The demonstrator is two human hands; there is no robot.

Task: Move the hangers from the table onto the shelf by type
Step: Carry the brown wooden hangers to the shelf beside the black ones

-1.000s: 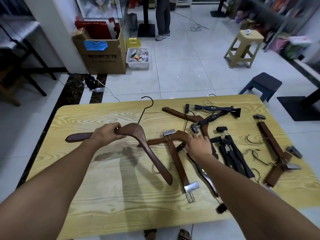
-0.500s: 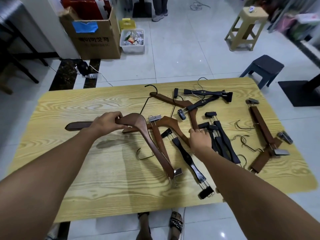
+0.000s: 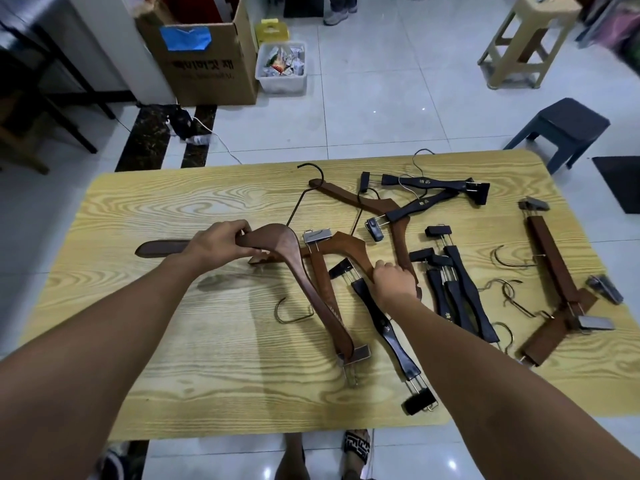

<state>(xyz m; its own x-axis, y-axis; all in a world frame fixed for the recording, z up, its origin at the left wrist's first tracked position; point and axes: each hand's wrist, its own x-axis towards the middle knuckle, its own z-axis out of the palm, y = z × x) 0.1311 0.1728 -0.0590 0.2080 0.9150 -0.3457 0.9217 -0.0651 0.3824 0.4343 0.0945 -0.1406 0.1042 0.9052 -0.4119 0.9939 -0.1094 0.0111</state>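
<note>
My left hand (image 3: 221,239) grips a wide dark-brown coat hanger (image 3: 294,268) by its left shoulder and holds it just above the wooden table (image 3: 145,209). My right hand (image 3: 393,280) closes on the right arm of a lighter brown coat hanger (image 3: 349,245) that lies under it. A brown clip hanger (image 3: 322,282) and a black clip hanger (image 3: 384,327) lie between my arms. Several more black clip hangers (image 3: 457,292) are to the right. A third brown coat hanger (image 3: 381,207) rests farther back. The shelf is not in view.
Two crossed brown clip hangers (image 3: 554,271) lie at the table's right end, two black ones (image 3: 433,192) at the back. Beyond the table stand a cardboard box (image 3: 204,60), a white bin (image 3: 282,67), a dark stool (image 3: 561,129) and a beige stool (image 3: 523,39). A person's feet (image 3: 337,12) show far back.
The view has shifted closer over the table. My right hand has slid from the black clip hangers onto the lighter brown coat hanger's arm. My left hand keeps its hold on the dark hanger.
</note>
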